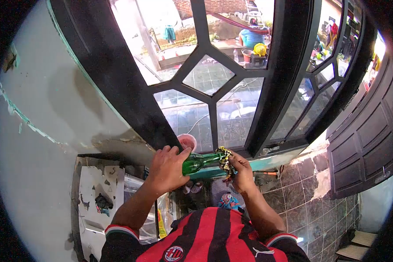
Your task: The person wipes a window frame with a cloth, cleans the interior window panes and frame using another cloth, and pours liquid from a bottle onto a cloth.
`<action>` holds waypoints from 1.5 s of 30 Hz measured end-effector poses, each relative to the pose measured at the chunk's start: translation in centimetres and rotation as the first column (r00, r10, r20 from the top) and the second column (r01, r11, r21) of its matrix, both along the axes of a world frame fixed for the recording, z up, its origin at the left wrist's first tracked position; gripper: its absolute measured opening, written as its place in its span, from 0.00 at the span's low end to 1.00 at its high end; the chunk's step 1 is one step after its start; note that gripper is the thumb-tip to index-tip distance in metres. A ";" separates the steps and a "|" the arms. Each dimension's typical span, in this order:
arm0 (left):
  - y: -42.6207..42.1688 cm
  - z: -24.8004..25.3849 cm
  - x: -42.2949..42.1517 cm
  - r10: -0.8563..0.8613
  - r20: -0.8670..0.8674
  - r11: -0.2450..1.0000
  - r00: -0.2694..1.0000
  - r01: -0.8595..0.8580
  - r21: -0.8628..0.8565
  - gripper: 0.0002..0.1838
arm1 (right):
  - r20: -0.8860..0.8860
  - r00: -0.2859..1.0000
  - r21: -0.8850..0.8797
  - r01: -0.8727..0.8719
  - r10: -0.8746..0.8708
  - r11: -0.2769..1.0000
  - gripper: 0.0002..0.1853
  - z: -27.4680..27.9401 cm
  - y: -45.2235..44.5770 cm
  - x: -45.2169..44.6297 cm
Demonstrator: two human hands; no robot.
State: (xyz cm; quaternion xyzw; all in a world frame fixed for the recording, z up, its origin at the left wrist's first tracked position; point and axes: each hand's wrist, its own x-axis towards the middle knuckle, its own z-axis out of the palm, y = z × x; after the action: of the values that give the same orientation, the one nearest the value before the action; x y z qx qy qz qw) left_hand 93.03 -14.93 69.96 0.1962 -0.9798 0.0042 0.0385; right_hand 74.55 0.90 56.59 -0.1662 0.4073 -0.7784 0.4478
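Note:
A green see-through bottle (200, 163) lies sideways in front of me, just below the window. My left hand (167, 169) is wrapped round its wider end, at the left. At the narrow end, my right hand (242, 173) grips a crumpled yellow, white and dark patterned cloth (225, 160). The cloth covers the tip of the bottle's neck, so the mouth is hidden.
A dark-framed window (210, 99) rises close ahead, with a pink bucket (187, 141) and a person (251, 38) beyond it. At lower left, a dark crumpled cloth (103, 204) lies on a white panel (89, 192). A dark door (362, 148) stands right, above the tiled floor (299, 190).

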 end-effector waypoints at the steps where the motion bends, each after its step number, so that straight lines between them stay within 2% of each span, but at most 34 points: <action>1: 0.2 0.3 -0.4 0.003 0.031 1.000 1.000 -0.003 0.007 0.42 | 0.033 0.999 0.002 -0.011 0.011 1.000 0.19 -0.3 0.3 -0.1; 2: 0.5 0.4 -0.7 0.005 0.062 1.000 0.998 -0.006 0.012 0.42 | 0.065 0.998 0.001 -0.020 0.020 1.000 0.19 -0.5 0.5 -0.2; 8: 1.8 0.3 -2.0 0.016 0.084 1.000 0.996 -0.018 0.021 0.41 | -0.076 0.997 0.035 0.025 -0.022 0.999 0.19 -2.1 1.4 -1.4; 11: 2.5 -0.4 -2.5 0.036 0.066 0.998 0.997 -0.040 0.055 0.42 | -0.235 0.972 0.288 0.055 0.016 0.956 0.18 0.7 2.7 -1.6; 14: 3.0 -3.6 -2.7 0.067 -0.112 0.977 0.991 -0.042 0.208 0.44 | -0.608 0.790 0.144 0.208 -0.079 0.967 0.17 0.3 3.2 -2.6; 17: 3.9 -8.2 -2.8 0.088 -0.248 0.959 0.965 -0.014 0.283 0.43 | -0.746 0.665 0.197 0.245 -0.017 0.949 0.17 3.3 4.5 -3.2; 20: 5.4 -8.5 -3.3 0.118 -0.272 0.955 0.955 -0.034 0.294 0.43 | -0.800 0.596 0.124 0.268 -0.064 0.956 0.18 1.7 4.7 -4.1; 23: 6.0 -7.7 -3.7 0.105 -0.208 0.976 0.972 -0.061 0.207 0.43 | -0.622 0.783 0.226 0.168 0.009 0.960 0.18 0.1 5.2 -4.8; 26: 6.1 -4.7 -4.2 0.087 -0.072 0.993 0.994 -0.080 0.091 0.40 | -0.214 0.976 0.283 0.028 0.034 0.959 0.19 -0.6 5.4 -4.2; 28: 6.3 -2.7 -4.8 0.073 0.047 0.997 0.996 -0.075 0.032 0.37 | -0.126 0.991 0.285 -0.007 0.045 0.959 0.18 -2.5 5.2 -3.7; 29: 6.4 -1.7 -5.4 0.068 0.184 0.997 0.981 -0.072 0.014 0.42 | -0.096 0.995 0.288 -0.013 0.042 0.957 0.17 -3.0 5.0 -3.4; 32: 6.4 -1.4 -6.5 0.089 0.323 0.995 0.942 -0.071 -0.068 0.41 | -0.039 0.999 0.263 -0.019 0.030 0.964 0.17 -5.6 4.8 -3.2; 34: 6.8 -1.3 -6.8 0.083 0.317 0.995 0.945 -0.062 -0.075 0.41 | 0.039 0.999 0.238 -0.029 0.021 0.971 0.17 -4.9 5.0 -3.1; 38: 7.0 -2.0 -6.4 0.058 0.183 0.998 0.981 -0.052 -0.032 0.39 | -0.092 0.996 0.259 0.021 0.003 0.966 0.18 -4.6 5.2 -3.9; 43: 7.0 -5.1 -5.5 0.111 -0.074 0.987 0.991 -0.101 0.128 0.43 | -0.370 0.929 0.369 0.133 0.014 0.920 0.18 0.8 6.1 -5.0; 45: 7.3 -6.2 -5.1 0.144 -0.155 0.972 0.977 -0.110 0.209 0.45 | -0.455 0.891 0.288 0.146 0.001 0.947 0.18 1.6 6.2 -5.3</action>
State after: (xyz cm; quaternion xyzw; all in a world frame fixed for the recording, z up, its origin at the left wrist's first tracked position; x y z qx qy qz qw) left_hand 87.95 -7.62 63.80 0.2613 -0.9538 -0.1083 0.1014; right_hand 69.23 7.12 58.14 -0.2524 0.6241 -0.6604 0.3326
